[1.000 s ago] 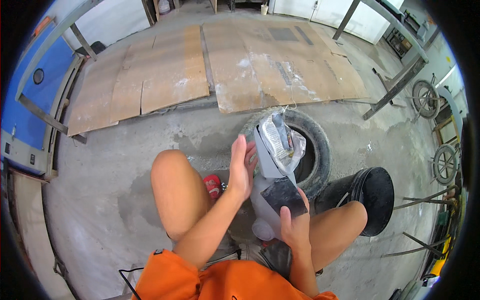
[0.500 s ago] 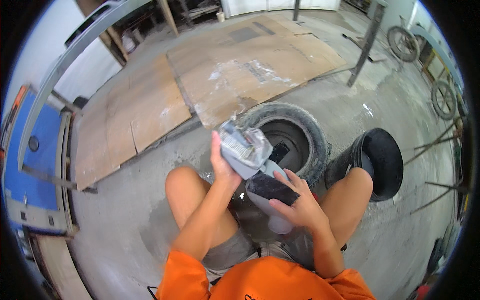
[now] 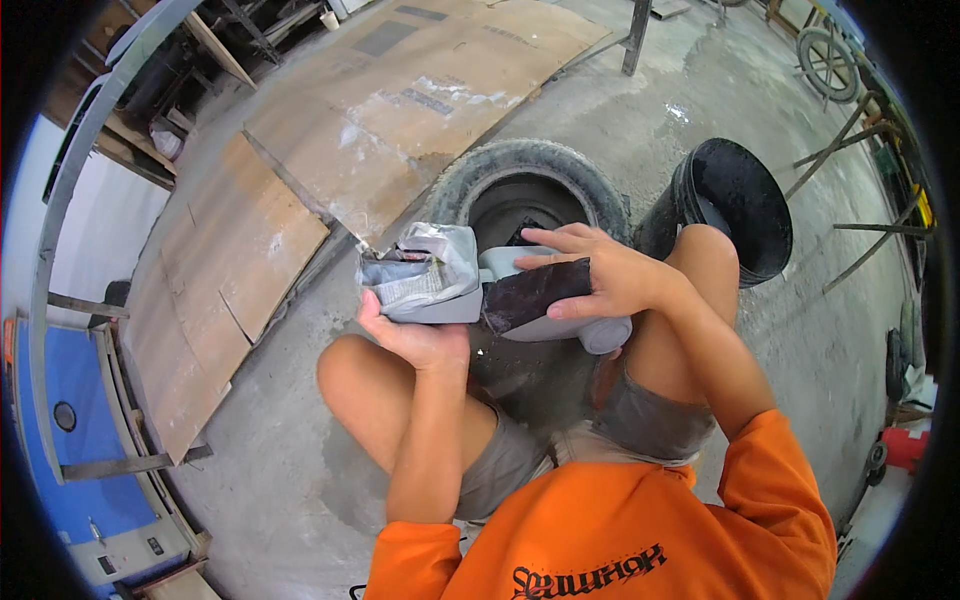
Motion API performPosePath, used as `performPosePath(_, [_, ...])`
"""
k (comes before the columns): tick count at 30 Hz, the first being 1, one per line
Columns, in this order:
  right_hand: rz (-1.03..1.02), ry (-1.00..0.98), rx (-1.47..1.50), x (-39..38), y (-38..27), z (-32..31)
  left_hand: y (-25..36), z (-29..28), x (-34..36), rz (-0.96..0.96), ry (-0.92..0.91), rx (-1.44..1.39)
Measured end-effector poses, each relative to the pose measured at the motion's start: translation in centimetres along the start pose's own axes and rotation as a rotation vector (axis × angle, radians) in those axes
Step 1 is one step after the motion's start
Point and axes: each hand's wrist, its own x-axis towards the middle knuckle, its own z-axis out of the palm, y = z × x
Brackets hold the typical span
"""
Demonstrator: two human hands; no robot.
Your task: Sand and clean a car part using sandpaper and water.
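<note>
I have a grey moulded part (image 3: 603,333) lying crosswise over my lap, its boxy left end topped with crumpled plastic and printed paper (image 3: 420,260), a rounded spout-like piece at the right. My left hand (image 3: 420,343) cups that boxy end from below, fingers partly hidden. My right hand (image 3: 625,277) grips a dark rectangular sheet (image 3: 530,295) against the part's body, thumb over the sheet, other fingers stretched beyond it. Behind them a worn tyre (image 3: 525,153) lies on the floor, a dark basin in its middle with a black piece inside, partly hidden by my right hand.
A black bucket (image 3: 750,190) stands beside my right knee, liquid inside. Cardboard sheets (image 3: 260,220) cover floor ahead and left. A metal frame (image 3: 55,240) and blue door-like panel (image 3: 50,400) are at left. Metal rods (image 3: 850,225) and a spoked wheel (image 3: 825,65) are at right.
The part has swung from pointing away from me to lying crosswise, its wrapped end leftward. My left hand, open beside it a second ago, now holds that end. The view has shifted.
</note>
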Motion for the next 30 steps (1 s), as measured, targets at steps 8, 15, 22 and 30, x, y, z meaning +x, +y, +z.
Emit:
performPosePath(8, [0.492, 0.695, 0.990, -1.7, -5.2, 2.1, -0.1, -0.7, 0.1, 0.016, 0.053, 0.003])
performPosePath(15, [0.403, 1.110, 0.850, 0.3, -9.5, 6.7, 0.0, 0.5, -1.4, 0.020, 0.069, 0.087])
performPosePath(22, [0.664, 1.122, 0.216, 2.2, -10.7, 10.1, 0.0, 1.3, -3.3, 0.041, 0.033, 0.139])
performPosePath(30, [0.677, 1.212, -0.149, 3.9, -8.6, 12.2, -0.6, 1.3, -3.6, 0.075, 0.016, 0.175])
